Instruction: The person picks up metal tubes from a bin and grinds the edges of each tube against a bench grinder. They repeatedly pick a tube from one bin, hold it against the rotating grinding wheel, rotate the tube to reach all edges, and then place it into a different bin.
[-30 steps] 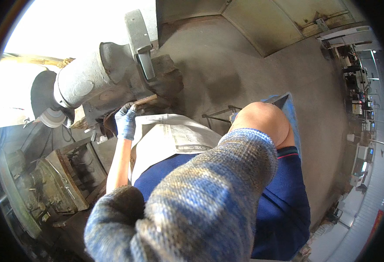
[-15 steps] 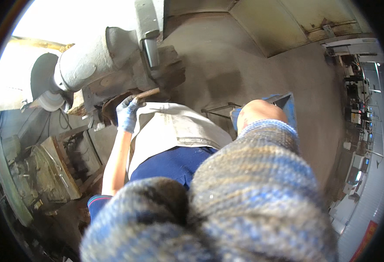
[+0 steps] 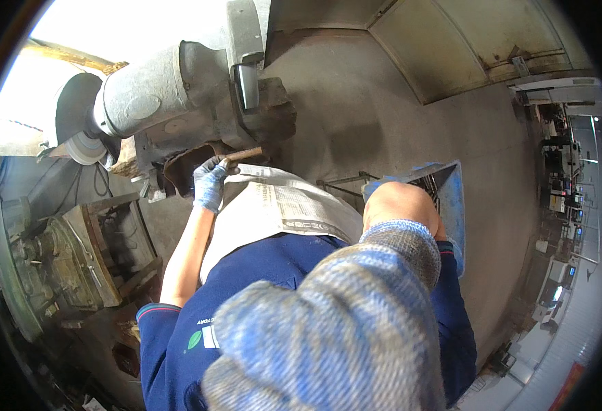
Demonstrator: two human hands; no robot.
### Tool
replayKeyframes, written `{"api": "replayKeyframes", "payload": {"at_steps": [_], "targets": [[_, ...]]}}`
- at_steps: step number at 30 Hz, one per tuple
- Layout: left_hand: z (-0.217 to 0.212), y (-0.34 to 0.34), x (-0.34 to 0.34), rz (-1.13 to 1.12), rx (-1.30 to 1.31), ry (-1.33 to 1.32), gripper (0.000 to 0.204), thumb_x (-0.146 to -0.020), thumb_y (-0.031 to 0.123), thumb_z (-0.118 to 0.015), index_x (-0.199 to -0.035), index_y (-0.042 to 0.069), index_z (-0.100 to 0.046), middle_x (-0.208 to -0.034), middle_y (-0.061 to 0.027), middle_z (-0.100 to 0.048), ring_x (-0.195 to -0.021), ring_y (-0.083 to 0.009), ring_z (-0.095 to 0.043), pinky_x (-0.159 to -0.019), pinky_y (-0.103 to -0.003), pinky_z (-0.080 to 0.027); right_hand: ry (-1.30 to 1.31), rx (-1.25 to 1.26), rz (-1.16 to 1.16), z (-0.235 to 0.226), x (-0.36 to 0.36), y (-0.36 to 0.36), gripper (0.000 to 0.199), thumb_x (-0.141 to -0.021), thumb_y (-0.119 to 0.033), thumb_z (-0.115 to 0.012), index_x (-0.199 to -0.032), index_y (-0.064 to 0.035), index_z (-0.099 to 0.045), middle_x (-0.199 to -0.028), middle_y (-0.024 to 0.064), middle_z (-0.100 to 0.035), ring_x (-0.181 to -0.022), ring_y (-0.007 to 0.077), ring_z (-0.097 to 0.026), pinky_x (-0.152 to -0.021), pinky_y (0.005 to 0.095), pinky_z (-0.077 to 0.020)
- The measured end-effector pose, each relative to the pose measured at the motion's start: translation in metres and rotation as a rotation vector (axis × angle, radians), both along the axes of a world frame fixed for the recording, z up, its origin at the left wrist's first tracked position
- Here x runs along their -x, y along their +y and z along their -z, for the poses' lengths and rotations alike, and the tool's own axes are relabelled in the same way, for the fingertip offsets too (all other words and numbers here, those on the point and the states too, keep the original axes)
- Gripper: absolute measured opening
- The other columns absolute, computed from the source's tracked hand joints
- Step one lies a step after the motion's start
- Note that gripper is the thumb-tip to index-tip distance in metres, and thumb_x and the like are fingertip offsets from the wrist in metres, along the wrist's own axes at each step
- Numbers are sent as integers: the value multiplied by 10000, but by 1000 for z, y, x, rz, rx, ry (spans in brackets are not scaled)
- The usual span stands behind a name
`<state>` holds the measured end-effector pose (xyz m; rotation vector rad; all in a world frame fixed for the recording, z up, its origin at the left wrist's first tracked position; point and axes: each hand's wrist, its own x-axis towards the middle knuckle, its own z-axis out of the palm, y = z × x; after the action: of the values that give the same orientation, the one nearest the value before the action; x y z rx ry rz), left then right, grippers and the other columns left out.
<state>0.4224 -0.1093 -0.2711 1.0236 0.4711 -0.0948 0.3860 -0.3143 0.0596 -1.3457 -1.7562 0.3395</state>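
Observation:
My left hand [image 3: 210, 179], in a blue and grey knit glove, is closed around one end of a short, flat brown bar [image 3: 245, 155]. The bar's other end points right, below the guarded wheel of a grinding machine [image 3: 147, 96]. Whether the bar is wood or rusty metal I cannot make out. My right hand [image 3: 335, 322], in the same sort of glove, is raised very close to the camera and fills the lower middle. Its fingertips are blurred or hidden, and nothing shows in it. A white printed sheet [image 3: 294, 198] lies across my lap.
Beside my right arm stands a blue bin [image 3: 455, 212] with dark thin pieces inside. A second, grimy machine [image 3: 75, 260] is at the left. Pale panels [image 3: 465, 48] stand at the far right. A cluttered row of equipment [image 3: 561, 198] runs along the right side.
My right hand has shifted and turned before the camera, uncovering my shirt and right sleeve. The view has tilted slightly. My left hand still holds the brown bar.

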Motion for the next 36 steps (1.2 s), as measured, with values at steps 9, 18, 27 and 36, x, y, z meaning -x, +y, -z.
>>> {"api": "replayKeyframes", "payload": {"at_steps": [9,18,27,36], "targets": [[4,0,6,20,56,-59,123,-854,52,-595,-926,-47,-605,-825,-131,-658,-683,-190,-644,-672,-276,-527,-5,9,-7,-7,-1,11,277,-662,-309,-737,-683,-58,-623,-668,97,-601,-607,255,-605,-542,334,-490],[7,-1,10,-10,34,25,160,-845,29,-598,-973,-66,-578,-837,-152,-648,-708,-209,-646,-667,-295,-537,-69,25,46,-3,-30,0,292,-658,-320,-744,-654,-57,-619,-641,96,-598,-583,250,-605,-528,328,-486],[-52,-7,0,-76,62,-146,125,-827,23,-617,-926,-53,-609,-792,-100,-647,-698,-180,-642,-667,-281,-539,-76,135,842,84,-81,-25,309,-654,-331,-751,-625,-56,-615,-613,95,-596,-560,244,-605,-514,323,-483],[-97,-7,3,-24,-226,-329,142,-812,35,-651,-935,-34,-637,-862,-65,-657,-774,-110,-605,-744,-237,-499,476,-18,897,198,-82,-15,235,-714,-84,-736,-924,1,-673,-1127,189,-581,-1004,245,-601,-808,298,-509]]}}
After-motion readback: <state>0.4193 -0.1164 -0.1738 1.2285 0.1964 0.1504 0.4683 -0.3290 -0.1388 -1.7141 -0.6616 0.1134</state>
